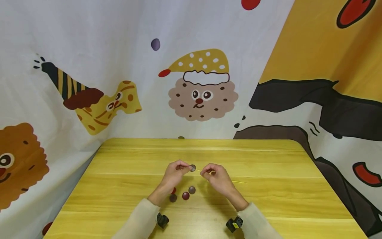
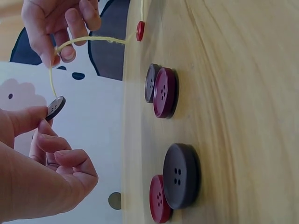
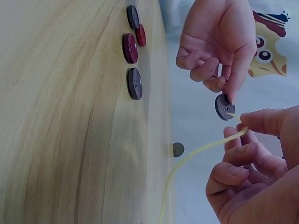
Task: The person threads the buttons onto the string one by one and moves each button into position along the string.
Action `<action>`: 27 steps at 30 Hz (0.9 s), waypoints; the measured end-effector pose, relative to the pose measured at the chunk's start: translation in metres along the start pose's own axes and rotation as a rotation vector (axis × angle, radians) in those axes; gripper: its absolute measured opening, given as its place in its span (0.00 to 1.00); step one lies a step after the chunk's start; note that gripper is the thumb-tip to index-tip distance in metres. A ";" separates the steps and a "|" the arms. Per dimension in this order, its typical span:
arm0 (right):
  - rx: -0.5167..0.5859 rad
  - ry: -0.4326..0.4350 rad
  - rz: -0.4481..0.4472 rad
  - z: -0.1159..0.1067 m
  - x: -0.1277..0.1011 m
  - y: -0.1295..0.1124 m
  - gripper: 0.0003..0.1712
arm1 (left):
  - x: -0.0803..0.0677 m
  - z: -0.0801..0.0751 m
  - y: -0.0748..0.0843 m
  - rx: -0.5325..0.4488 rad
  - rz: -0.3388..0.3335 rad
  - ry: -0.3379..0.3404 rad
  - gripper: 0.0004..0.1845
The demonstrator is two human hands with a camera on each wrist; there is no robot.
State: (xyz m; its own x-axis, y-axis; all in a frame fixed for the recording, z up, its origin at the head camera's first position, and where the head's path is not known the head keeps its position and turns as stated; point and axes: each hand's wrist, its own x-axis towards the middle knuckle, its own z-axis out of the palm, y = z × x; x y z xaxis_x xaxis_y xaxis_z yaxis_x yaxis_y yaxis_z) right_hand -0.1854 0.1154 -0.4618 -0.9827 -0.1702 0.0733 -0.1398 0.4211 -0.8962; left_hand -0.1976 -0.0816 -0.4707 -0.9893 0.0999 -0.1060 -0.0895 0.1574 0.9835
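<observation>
My left hand pinches a dark grey four-hole button by its edge between thumb and finger, raised above the table. Just to its right, my right hand pinches a yellow string between thumb and fingertip. From that pinch a short stretch of string reaches a hole of the button. The rest of the string trails down to the table, where a small red button overlaps it in the left wrist view. My right hand's other fingers are loosely bent.
On the wooden table, near my left forearm, lie two dark buttons, a maroon button and a red button. A printed cloth hangs behind the table. Each wrist wears a small black camera.
</observation>
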 end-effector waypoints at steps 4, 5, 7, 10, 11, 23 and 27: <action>-0.007 0.007 0.002 0.000 0.000 0.001 0.06 | -0.001 0.003 0.001 -0.008 0.005 0.001 0.11; -0.007 0.008 0.003 0.000 0.000 0.001 0.06 | -0.001 0.003 0.001 -0.010 0.005 0.003 0.11; -0.009 0.011 -0.005 0.000 0.000 0.001 0.06 | -0.001 0.004 0.000 -0.013 0.008 0.003 0.11; -0.006 0.017 -0.014 0.001 0.000 0.001 0.05 | 0.000 0.005 0.000 -0.020 0.013 0.003 0.10; -0.007 0.016 -0.016 0.001 0.000 0.001 0.05 | -0.001 0.006 0.000 -0.022 0.014 0.002 0.10; -0.007 0.007 -0.025 0.004 -0.002 0.000 0.05 | -0.002 0.009 0.001 -0.020 0.010 -0.001 0.11; -0.012 0.002 -0.023 0.005 -0.002 -0.001 0.06 | -0.003 0.009 0.001 -0.012 0.012 0.001 0.11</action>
State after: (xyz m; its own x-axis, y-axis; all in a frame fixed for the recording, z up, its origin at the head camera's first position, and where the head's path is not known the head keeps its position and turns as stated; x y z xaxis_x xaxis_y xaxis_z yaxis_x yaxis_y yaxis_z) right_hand -0.1830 0.1112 -0.4635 -0.9795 -0.1778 0.0949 -0.1638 0.4278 -0.8889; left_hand -0.1932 -0.0729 -0.4710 -0.9904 0.1010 -0.0943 -0.0792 0.1449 0.9863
